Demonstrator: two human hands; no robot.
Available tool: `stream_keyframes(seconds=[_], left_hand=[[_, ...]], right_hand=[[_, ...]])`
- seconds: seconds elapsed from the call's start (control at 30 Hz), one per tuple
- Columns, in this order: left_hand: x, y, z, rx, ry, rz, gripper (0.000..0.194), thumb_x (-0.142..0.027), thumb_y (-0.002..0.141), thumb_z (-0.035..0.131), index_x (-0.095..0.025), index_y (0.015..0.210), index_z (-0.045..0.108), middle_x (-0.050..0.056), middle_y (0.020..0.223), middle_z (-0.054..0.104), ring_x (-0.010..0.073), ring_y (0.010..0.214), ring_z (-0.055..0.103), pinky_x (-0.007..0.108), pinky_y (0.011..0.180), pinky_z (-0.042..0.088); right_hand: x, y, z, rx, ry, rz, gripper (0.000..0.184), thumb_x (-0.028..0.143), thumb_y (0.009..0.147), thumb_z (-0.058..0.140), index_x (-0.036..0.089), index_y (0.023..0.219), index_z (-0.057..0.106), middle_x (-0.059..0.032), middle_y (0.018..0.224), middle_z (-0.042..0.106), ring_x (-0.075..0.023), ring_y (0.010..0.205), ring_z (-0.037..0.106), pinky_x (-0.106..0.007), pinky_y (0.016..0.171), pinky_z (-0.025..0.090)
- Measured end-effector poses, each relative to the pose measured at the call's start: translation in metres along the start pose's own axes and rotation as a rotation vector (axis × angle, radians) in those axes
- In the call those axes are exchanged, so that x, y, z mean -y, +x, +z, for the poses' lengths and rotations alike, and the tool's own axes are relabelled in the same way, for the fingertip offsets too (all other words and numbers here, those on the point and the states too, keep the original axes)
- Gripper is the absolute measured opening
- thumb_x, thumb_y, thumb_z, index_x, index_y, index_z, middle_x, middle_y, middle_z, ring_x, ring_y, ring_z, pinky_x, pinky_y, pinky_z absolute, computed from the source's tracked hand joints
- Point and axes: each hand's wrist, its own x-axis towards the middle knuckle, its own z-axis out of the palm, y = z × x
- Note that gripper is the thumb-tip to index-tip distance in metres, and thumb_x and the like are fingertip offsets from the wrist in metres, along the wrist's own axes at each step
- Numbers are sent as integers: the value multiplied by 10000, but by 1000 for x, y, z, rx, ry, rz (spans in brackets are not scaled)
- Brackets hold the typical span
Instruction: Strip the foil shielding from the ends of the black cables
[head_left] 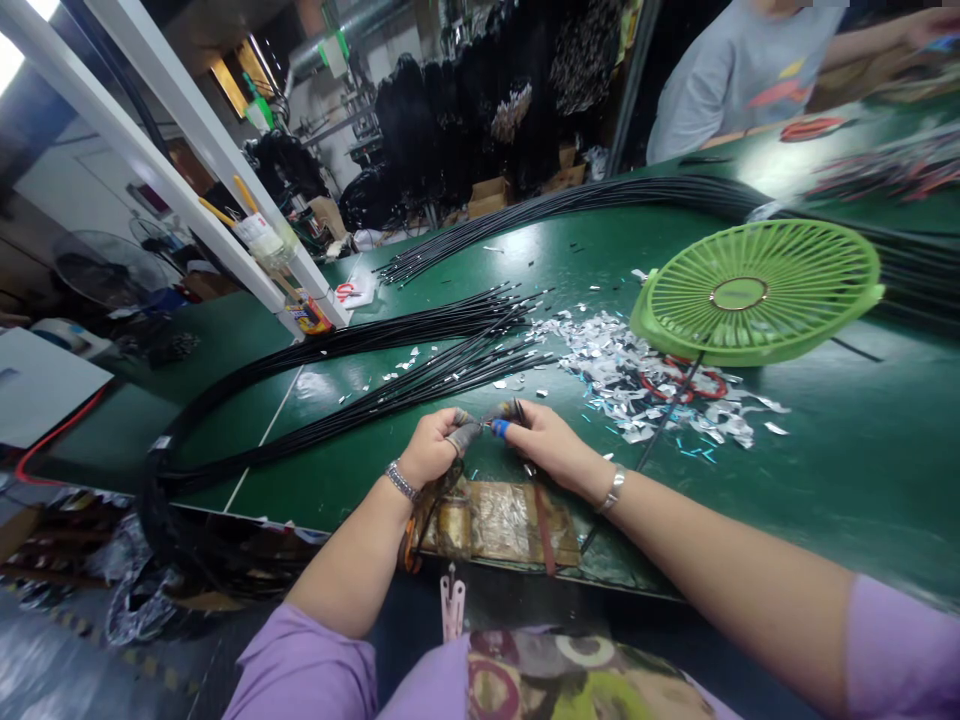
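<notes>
My left hand (436, 443) is closed, its taped fingertips pinching the end of a thin black cable, most of which my fingers hide. Facing it, my right hand (546, 445) is also closed at the same cable end, with blue tape on one finger. The fingertips of both hands almost meet above the near table edge. Just below them lies a board wrapped in brown tape (502, 525). Beyond my hands, a bundle of black cables (420, 385) stretches to the left with its cut ends toward me.
A green fan (757, 290) stands at the right beside a heap of silvery scraps (600, 360). Another cable bundle (570, 200) curves across the back of the green table (360, 455). A white post (172, 170) rises at left. A co-worker (739, 85) sits far right.
</notes>
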Motion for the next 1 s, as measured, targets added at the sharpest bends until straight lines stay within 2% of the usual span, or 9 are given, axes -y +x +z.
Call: stream_keyframes(seconds=[0.07, 0.13, 0.33, 0.5, 0.57, 0.63, 0.73, 0.87, 1.0], left_hand=[[-1, 0, 0, 1, -28, -36, 436, -559, 682, 699, -150, 688, 548, -75, 444, 451, 47, 405, 358, 195, 435, 299], [-2, 0, 0, 2, -43, -54, 441, -563, 676, 704, -152, 688, 544, -78, 437, 453, 45, 396, 353, 195, 429, 293], [0, 0, 2, -1, 1, -55, 440, -558, 666, 706, -148, 679, 547, -79, 444, 448, 46, 407, 359, 191, 422, 266], [-3, -1, 3, 12, 23, -46, 417, -545, 688, 691, -154, 685, 547, -74, 456, 460, 50, 411, 367, 196, 426, 281], [-5, -1, 3, -7, 24, -49, 409, -542, 700, 686, -160, 688, 538, -76, 458, 463, 50, 406, 364, 198, 426, 284], [-5, 0, 2, -34, 11, -61, 419, -553, 702, 683, -163, 692, 529, -76, 463, 461, 49, 406, 360, 198, 427, 283], [-3, 0, 1, -38, -28, -89, 454, -590, 694, 674, -162, 710, 524, -75, 467, 446, 50, 410, 349, 201, 430, 272], [-1, 0, 0, 5, -49, -88, 486, -620, 686, 663, -152, 743, 548, -76, 468, 412, 55, 428, 334, 206, 442, 253], [-2, 0, 1, 71, -29, -49, 480, -611, 676, 675, -147, 715, 556, -71, 500, 400, 59, 475, 327, 214, 476, 265]], right_hand=[[-1, 1, -1, -39, -145, -132, 104, 301, 669, 639, 208, 689, 597, 19, 631, 567, -131, 599, 459, -268, 577, 386], [-2, 1, -2, -44, -244, -215, 83, 293, 694, 603, 214, 715, 616, 5, 664, 599, -150, 630, 480, -288, 612, 403], [-2, -1, -3, -75, -477, -361, 54, 251, 719, 542, 224, 673, 531, 1, 643, 535, -154, 614, 458, -281, 585, 361], [2, -6, -1, -119, -687, -506, 118, 200, 713, 531, 231, 646, 439, -10, 652, 496, -158, 619, 424, -285, 586, 319], [3, -10, 2, -92, -731, -534, 120, 187, 708, 534, 230, 647, 440, -14, 658, 504, -159, 621, 422, -286, 588, 318], [4, -13, 4, -1, -722, -560, 123, 186, 698, 546, 229, 642, 445, -11, 658, 511, -155, 618, 423, -282, 589, 326], [5, -14, 2, 50, -599, -552, 119, 229, 738, 557, 228, 650, 476, -4, 649, 522, -151, 610, 433, -280, 587, 347], [4, -4, -9, -135, -434, -404, 132, 332, 815, 547, 220, 760, 588, -9, 637, 544, -159, 601, 452, -296, 584, 368], [4, 5, -13, -40, -404, -307, 217, 421, 771, 621, 207, 810, 631, -20, 705, 597, -157, 608, 472, -298, 592, 381]])
